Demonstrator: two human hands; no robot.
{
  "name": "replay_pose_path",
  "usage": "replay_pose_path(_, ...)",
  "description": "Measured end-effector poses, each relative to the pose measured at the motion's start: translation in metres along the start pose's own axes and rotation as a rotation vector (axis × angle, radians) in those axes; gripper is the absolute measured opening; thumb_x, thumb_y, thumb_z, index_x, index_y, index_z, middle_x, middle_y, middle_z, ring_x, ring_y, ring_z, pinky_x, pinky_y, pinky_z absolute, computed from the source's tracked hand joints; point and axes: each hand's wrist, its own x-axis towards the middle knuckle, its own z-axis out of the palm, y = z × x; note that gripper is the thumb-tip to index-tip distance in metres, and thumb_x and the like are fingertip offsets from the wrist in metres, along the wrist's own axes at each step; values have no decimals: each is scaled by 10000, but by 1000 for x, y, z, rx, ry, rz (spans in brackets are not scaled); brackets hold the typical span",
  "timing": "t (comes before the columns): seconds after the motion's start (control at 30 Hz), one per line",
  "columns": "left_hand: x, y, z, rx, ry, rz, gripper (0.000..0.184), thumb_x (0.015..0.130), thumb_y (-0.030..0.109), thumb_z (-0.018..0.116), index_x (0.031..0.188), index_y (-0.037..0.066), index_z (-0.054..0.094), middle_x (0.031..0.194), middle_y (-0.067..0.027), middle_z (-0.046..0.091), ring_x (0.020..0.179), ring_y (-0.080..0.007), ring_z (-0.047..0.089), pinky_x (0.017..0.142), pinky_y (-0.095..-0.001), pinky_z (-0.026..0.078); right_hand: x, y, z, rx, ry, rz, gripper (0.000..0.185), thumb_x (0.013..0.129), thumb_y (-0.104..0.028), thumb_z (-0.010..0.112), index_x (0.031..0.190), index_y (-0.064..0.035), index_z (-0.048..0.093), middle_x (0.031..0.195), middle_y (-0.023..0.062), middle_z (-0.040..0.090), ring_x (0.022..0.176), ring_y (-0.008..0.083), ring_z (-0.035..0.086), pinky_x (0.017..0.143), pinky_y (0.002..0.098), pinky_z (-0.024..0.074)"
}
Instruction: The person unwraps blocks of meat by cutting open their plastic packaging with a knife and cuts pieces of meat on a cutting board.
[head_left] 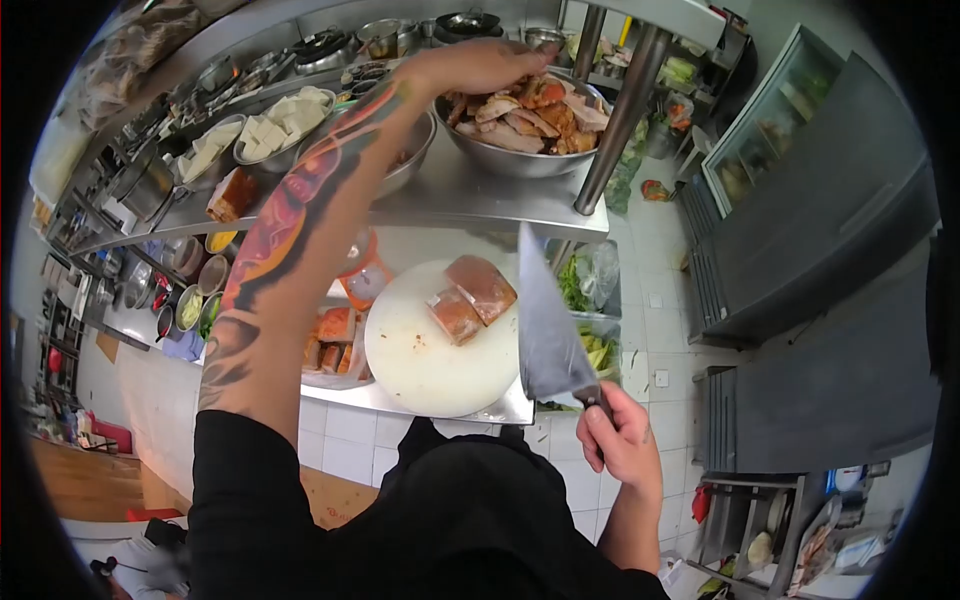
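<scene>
My right hand (622,432) is closed round the dark handle of a cleaver (550,335), whose broad blade points up and away, beside the round white cutting board (410,375). Two blocks of roast pork, one reddish-brown piece (482,288) and a smaller piece (455,318), lie side by side on the board. My left hand (490,66) reaches up to the shelf, over the back of a steel bowl (520,165) heaped with cut cooked meat (525,120). Its fingers look stretched out along the rim; their tips are partly hidden.
The steel shelf (490,205) overhangs the board's far side, with a metal post (625,120) at right. White tofu blocks (285,125) in a bowl and another meat chunk (233,195) stand on it. Bagged meat pieces (335,340) lie left of the board, green vegetables (600,350) at right.
</scene>
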Motion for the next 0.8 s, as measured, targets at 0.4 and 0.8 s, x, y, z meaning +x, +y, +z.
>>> replay_pose_path(0.4, -190, 51, 89, -272, -153, 296, 338, 1016, 290, 700, 1257, 62, 760, 1230, -176, 753, 1134, -336, 716, 959, -434, 558, 21, 121, -14, -1020, -143, 121, 290, 1001, -355, 711, 1176, -125, 735, 885, 219, 756, 866, 479, 714, 773, 565, 555)
replay_pose_path(0.8, -303, -105, 342, -563, 123, -500, 620, 1014, 271, 750, 1522, -18, 542, 1536, -205, 540, 1285, -292, 647, 1026, -373, 556, 5, 106, -35, -921, 68, 247, 275, 990, -260, 741, 1198, -79, 734, 823, 215, 726, 768, 449, 710, 701, 478, 543)
